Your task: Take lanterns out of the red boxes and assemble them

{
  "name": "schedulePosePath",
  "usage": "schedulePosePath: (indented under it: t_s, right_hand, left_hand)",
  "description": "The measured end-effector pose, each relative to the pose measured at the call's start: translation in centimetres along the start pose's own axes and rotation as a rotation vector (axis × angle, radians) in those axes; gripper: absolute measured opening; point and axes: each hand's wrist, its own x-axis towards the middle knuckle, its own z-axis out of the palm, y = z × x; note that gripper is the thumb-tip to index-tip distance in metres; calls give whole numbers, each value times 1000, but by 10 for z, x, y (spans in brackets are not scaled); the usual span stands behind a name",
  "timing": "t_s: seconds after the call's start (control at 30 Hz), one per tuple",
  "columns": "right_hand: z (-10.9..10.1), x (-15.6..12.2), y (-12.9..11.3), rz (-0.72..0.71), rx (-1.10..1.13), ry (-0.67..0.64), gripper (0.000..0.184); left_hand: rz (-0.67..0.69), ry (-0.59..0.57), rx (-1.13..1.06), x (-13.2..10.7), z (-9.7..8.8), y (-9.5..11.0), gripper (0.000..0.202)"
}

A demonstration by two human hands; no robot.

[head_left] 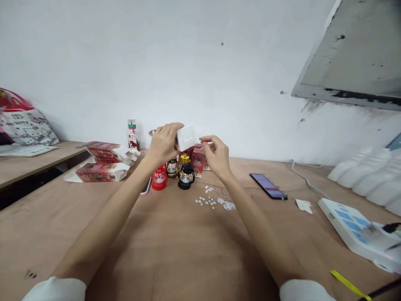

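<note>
My left hand (163, 144) is closed round a small carton box (185, 137), white on its near end, held up above the wooden table (175, 246). My right hand (216, 156) is at the box's right side, its fingers pinched near the box flap. Below the hands stand small toy lanterns: a red one (159, 178), a black one (186, 176) and gold ones behind. More red cartons (198, 159) stand behind them. Small white round pieces (206, 202) and white tabs (228, 205) lie scattered on the table in front of the lanterns.
Flat red and white cartons (105, 165) are piled at the left, with a small bottle (132, 134) behind. A black phone (268, 186) lies at the right, a white device (354, 228) with cable further right, white containers (363, 171) beyond. A patterned bag (25, 125) sits far left.
</note>
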Motion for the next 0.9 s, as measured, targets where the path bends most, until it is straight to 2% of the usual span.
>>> schedulePosePath:
  t_s: [0.1, 0.37, 0.53, 0.57, 0.63, 0.73, 0.83, 0.9]
  right_hand:
    - [-11, 2, -9, 6, 118, -103, 16]
    - [-23, 5, -14, 184, 420, -346, 4]
    - [-34, 5, -21, 104, 291, -546, 33]
    - [-35, 4, -22, 82, 246, -534, 37]
    - [-34, 1, -24, 36, 132, -414, 37]
    - [-32, -1, -26, -52, -102, -264, 25]
    - [-31, -2, -25, -210, -330, -213, 8]
    - [-31, -2, -24, -314, -409, -213, 20]
  left_hand:
    - [21, -20, 27, 2, -6, 6, 52]
    - [26, -77, -8, 6, -13, 11, 49]
    - [-10, -107, 57, 7, -16, 8, 45]
    - [-7, -116, 83, 7, -17, 8, 43]
    - [13, -158, 134, 8, -20, 8, 38]
    - [78, -310, 185, 10, -25, 16, 33]
    - [126, -459, 166, 12, -31, 28, 26]
    - [122, -520, 137, 12, -35, 36, 23]
